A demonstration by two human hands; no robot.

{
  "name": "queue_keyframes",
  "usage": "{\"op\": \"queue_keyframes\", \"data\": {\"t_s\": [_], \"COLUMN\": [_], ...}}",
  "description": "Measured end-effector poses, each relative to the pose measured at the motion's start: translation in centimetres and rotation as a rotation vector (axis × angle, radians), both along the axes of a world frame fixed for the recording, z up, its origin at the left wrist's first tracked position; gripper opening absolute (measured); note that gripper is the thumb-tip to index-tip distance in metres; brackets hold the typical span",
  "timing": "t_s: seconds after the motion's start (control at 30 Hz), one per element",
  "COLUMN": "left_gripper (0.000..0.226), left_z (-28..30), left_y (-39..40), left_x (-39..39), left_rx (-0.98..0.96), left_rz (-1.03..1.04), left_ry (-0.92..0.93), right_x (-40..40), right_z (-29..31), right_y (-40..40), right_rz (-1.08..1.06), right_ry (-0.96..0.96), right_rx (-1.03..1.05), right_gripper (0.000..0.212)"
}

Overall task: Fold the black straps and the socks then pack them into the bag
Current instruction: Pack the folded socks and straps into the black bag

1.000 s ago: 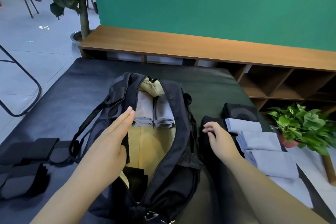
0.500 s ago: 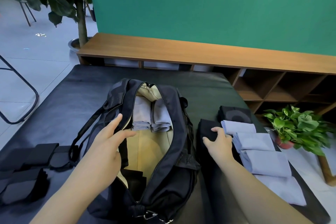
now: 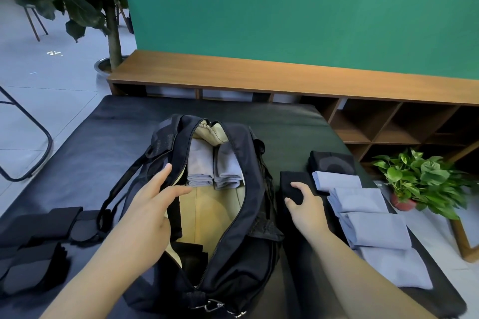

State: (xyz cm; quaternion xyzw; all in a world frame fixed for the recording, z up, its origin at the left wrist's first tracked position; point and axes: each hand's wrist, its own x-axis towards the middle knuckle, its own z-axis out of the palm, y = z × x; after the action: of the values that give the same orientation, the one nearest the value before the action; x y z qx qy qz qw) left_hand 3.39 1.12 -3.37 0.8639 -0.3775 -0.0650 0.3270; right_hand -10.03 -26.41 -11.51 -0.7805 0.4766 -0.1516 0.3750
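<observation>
The right hand curled its fingers around a folded black sock lying lengthwise just right of the open black fabric duffel bag, whose mouth the spread-fingered left hand held wide.

We see a matt black cloth bag, soft grey knit socks, and a smooth wooden bench.
</observation>
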Motion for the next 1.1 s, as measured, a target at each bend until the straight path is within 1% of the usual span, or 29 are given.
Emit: {"op": "queue_keyframes", "data": {"t_s": [0.23,0.33,0.53,0.7,0.8,0.87,1.0,1.1], "left_gripper": [0.078,0.077,0.075,0.076,0.079,0.081,0.086,0.086], "left_z": [0.2,-0.1,0.3,0.7,0.9,0.9,1.0,0.9], "left_y": [0.6,0.8,0.3,0.5,0.8,1.0,1.4,1.6], "left_x": [-0.1,0.0,-0.4,-0.5,-0.6,-0.5,-0.4,-0.4], "left_rx": [-0.005,0.013,0.049,0.025,-0.005,-0.030,-0.073,-0.078], "left_rz": [0.030,0.053,0.141,0.137,0.144,0.146,0.123,0.108], "left_ry": [-0.020,-0.038,0.053,0.074,0.099,0.103,0.100,0.095], "right_x": [-1.0,-1.4,-1.8,-1.2,-0.4,0.3,2.4,4.0], "right_z": [1.8,3.0,6.0,9.0,10.2,10.5,9.2,7.8], "right_y": [2.1,2.7,5.4,8.1,10.6,12.3,14.6,15.3], "right_rz": [-0.014,0.004,0.056,0.097,0.181,0.263,0.414,0.432], "right_ry": [-0.186,-0.278,-0.421,-0.555,-0.639,-0.635,-0.480,-0.384], "right_rx": [-0.113,-0.160,-0.184,-0.152,-0.087,-0.049,0.037,0.164], "right_gripper": [0.037,0.038,0.041,0.046,0.046,0.046,0.042,0.039]}}
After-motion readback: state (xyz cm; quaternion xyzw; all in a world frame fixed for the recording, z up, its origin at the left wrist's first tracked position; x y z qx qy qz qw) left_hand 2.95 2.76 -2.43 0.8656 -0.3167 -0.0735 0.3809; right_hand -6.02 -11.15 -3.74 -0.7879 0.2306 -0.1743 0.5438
